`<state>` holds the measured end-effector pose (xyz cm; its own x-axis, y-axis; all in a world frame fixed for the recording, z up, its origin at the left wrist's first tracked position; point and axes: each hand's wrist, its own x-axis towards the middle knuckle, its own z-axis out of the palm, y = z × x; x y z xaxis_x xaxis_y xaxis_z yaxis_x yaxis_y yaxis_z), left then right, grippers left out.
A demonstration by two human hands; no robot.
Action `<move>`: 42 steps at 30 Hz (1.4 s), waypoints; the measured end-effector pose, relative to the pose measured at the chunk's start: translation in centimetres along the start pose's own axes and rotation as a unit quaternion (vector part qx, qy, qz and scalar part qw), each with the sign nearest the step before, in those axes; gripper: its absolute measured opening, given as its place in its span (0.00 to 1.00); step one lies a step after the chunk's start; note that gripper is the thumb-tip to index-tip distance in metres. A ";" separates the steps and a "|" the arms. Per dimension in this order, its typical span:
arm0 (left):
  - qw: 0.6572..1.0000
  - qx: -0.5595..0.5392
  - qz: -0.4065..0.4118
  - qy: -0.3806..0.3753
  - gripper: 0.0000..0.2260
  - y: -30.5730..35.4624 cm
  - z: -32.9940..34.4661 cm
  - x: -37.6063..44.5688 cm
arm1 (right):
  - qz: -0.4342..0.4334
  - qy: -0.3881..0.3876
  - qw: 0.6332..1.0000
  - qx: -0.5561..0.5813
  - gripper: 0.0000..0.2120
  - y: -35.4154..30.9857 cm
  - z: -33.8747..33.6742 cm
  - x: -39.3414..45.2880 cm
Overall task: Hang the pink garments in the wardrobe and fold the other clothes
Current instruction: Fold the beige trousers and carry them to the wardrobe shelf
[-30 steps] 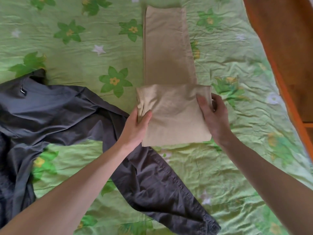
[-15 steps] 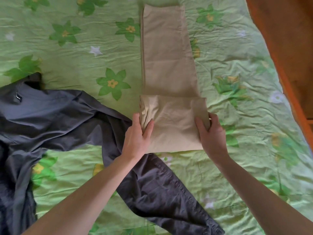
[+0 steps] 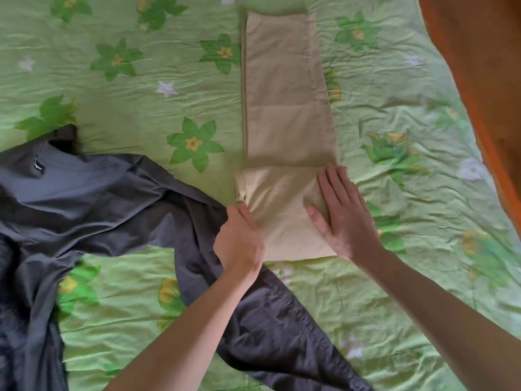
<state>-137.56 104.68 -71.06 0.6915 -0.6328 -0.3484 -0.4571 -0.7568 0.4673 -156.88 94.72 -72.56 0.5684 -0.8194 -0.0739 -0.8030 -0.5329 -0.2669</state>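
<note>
Beige trousers [image 3: 284, 94] lie lengthwise on the bed, their near end folded over into a flat panel [image 3: 277, 210]. My right hand [image 3: 342, 213] lies flat, fingers straight, pressing the right side of that fold. My left hand [image 3: 239, 241] grips the fold's left edge, thumb on top and fingers curled under. A dark grey garment [image 3: 93, 204] sprawls crumpled to the left, one part running under my left forearm toward the near edge. No pink garment is in view.
A green bedspread [image 3: 135, 88] with a flower print covers the bed. An orange-brown wooden surface [image 3: 479, 66] runs along the bed's right side.
The folded end has been laid down closer to me. My right hand went from gripping the fold's right edge to lying flat on it. My left hand keeps hold of the left edge.
</note>
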 end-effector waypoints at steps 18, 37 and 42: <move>0.893 0.228 0.388 -0.022 0.35 -1.5 1.2 3.6 | 0.035 0.016 0.998 -0.051 0.36 0.0 1.9 1.1; 0.804 0.306 0.505 -0.072 0.42 -3.8 -0.9 1.3 | -0.212 -0.052 0.974 -0.067 0.45 2.2 -0.6 -3.4; 0.803 0.342 0.479 -0.092 0.51 -3.6 -0.5 -0.3 | -0.243 -0.076 0.953 -0.162 0.51 2.5 -0.8 -4.5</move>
<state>-135.82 107.66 -72.21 -0.2260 -0.9443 -0.2394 -0.9741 0.2182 0.0588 -161.62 96.91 -72.09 0.8869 -0.4326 -0.1621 -0.4378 -0.8991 0.0038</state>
